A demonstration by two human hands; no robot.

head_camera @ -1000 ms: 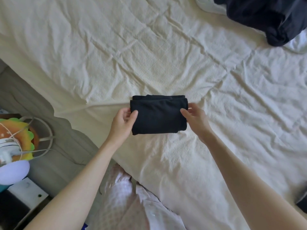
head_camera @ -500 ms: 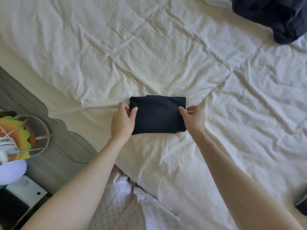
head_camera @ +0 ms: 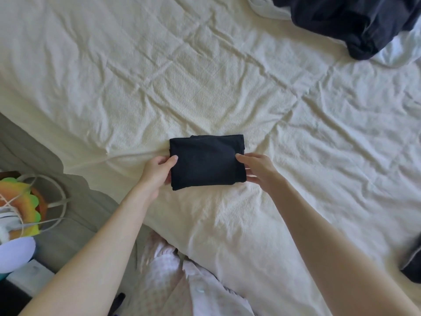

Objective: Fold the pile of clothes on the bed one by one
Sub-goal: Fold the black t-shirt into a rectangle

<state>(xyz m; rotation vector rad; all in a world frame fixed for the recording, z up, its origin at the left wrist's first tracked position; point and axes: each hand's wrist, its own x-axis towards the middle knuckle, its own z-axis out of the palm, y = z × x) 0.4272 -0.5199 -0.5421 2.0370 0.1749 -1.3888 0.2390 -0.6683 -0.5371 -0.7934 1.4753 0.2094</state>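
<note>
A wrinkled cream bed sheet (head_camera: 227,76) covers the bed. A pile of dark clothes (head_camera: 355,21) lies at the far right corner of the bed, on something white, well apart from the hands. One more dark item (head_camera: 413,263) shows at the right edge; I cannot tell what it is. Nothing stands between the hands and the folded black garment (head_camera: 206,161).

The garment lies near the middle of the bed, close to its near edge, as a flat rectangle. Its long axis runs left to right.

The left hand (head_camera: 157,173) grips the garment's left edge, thumb on top, fingers probably beneath. The right hand (head_camera: 258,169) pinches the right edge, thumb above, fingers partly curled.
</note>
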